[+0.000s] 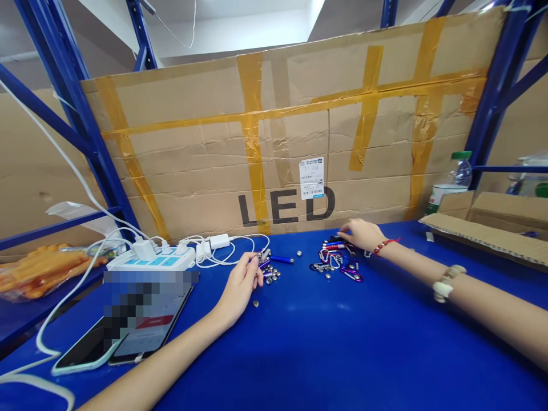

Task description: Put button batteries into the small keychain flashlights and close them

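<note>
Head view looks down on a blue table (325, 342) with both forearms stretched out across it. The left hand (240, 285) has its grip pressed together, pinching what looks like a small purple piece (262, 264). Loose button cells (272, 275) lie just beyond and beside that grip, and a blue tube (281, 260) lies a little further off. The right hand (362, 233) rests palm down on the far edge of a heap of keyring torches (338, 260). Its fingers hide their tips, so I cannot tell whether that grip closes on anything.

Such small parts probably call for a light fingertip pinch, one piece at a time. The round cells should stay flat so none rolls away, and the carabiner clips need lifting clear of each other.

An open cardboard box (492, 225) sits well outward of the right grip, with its inside hidden. A bottle (454, 180) with a green cap stands behind the box, and its filling is unclear. Well outward of the left grip, an orange bag (38, 268) holds orange items too blurred to name
</note>
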Demonstrator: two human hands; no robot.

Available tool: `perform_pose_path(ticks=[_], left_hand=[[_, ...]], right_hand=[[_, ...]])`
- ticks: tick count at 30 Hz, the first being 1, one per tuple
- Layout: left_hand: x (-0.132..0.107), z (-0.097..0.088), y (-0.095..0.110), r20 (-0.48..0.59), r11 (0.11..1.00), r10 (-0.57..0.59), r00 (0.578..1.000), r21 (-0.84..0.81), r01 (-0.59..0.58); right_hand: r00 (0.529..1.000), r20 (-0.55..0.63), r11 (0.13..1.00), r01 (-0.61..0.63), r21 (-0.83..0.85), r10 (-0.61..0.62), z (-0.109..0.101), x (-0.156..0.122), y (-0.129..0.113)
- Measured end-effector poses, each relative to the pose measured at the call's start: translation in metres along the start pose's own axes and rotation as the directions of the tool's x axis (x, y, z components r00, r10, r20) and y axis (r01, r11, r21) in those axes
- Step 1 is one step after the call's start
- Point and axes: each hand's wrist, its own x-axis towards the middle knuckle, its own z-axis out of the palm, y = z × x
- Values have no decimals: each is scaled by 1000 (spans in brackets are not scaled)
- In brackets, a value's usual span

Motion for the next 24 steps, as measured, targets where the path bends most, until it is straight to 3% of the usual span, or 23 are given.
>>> perform_pose_path(ticks=[4,9,15,20,24], left_hand=[[1,0,0,12,1000,3,1000,12,-4],[1,0,-2,5,1000,24,1000,12,-24],[-1,0,2,-13,999,-38,999,-18,37],[-2,-1,3,-16,1000,-21,1000,17,21],[-1,-1,0,-10,1000,-12,1000,13,12]], right_hand=[[1000,26,999,-18,35,17,6,1,7],[996,-89,997,19,80,-12,5,-2,-2],[953,-278,880,29,474,119,-4,-11,-33],[968,-203,795,7,606,146,-7,-15,-49],[972,-176,828,-31,560,155,-4,-12,-39]])
